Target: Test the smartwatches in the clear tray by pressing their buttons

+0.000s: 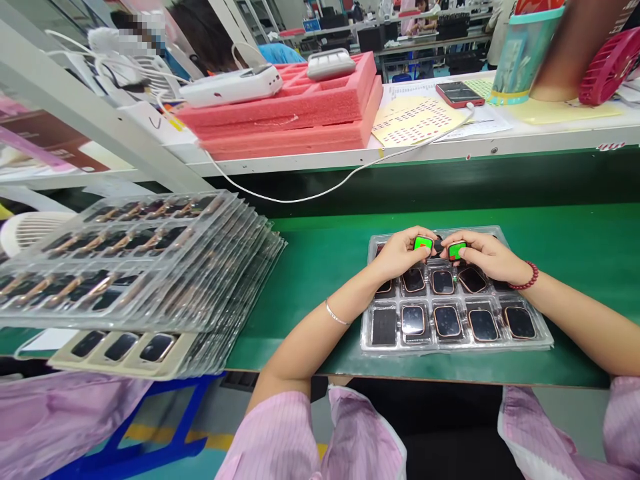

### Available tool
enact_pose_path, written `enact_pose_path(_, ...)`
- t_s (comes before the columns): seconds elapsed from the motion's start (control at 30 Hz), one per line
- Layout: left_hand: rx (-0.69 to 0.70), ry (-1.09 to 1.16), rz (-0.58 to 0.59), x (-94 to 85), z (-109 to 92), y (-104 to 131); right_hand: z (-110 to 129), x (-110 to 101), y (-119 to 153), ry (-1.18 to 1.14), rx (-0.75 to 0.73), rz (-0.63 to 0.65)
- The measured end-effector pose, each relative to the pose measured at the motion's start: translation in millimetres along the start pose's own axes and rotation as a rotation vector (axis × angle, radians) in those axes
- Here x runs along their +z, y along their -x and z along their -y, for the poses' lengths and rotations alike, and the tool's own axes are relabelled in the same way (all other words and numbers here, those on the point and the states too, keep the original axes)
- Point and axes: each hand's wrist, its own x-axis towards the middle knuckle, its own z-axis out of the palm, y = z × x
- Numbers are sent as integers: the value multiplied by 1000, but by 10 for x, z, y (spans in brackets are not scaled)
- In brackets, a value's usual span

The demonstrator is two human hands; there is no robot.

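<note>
Evidently both hands are occupied: the left hand [397,255] pinches one watch [423,244] between thumb and fingers, the right hand [485,255] pinches a second watch [457,251] likewise, both grips narrow. The pair is held side by side, just apart, over the far part of the tray [455,346]; screens lit green, each with a small red-orange patch. Presumably they are held level and close so both screens can be read at one glance, thumbs low to leave most of each display uncovered. A dark item [439,247] shows between the fingertips; identity unclear. Tray lies flat on the desk [310,267], squarely before the person, likely for equal reach; its compartments keep the watches face up and separated, probably to spare the glass. Count, tray: near row, 4 watches; middle row, 3 plain plus 1 partly behind the left wrist; far row largely covered, not countable. To the left, a stack of clear trays [165,263], layers too tight to count, piled presumably to save room; a cream tray [185,353] juts out below, 3 watches showing. Shelf [530,143]: 2 foam blocks [280,120], 2 white units [233,85] on top, 1 phone [459,94] with cable [280,200] attached, perhaps charging, 1 cup [525,60], 1 fan [610,67].
</note>
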Motion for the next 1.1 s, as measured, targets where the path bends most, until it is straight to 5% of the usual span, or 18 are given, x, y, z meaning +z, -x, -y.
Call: enact_pose_path(1.1,-9,19,30,-13,46,-17,-13,4,7,108,-46,-26)
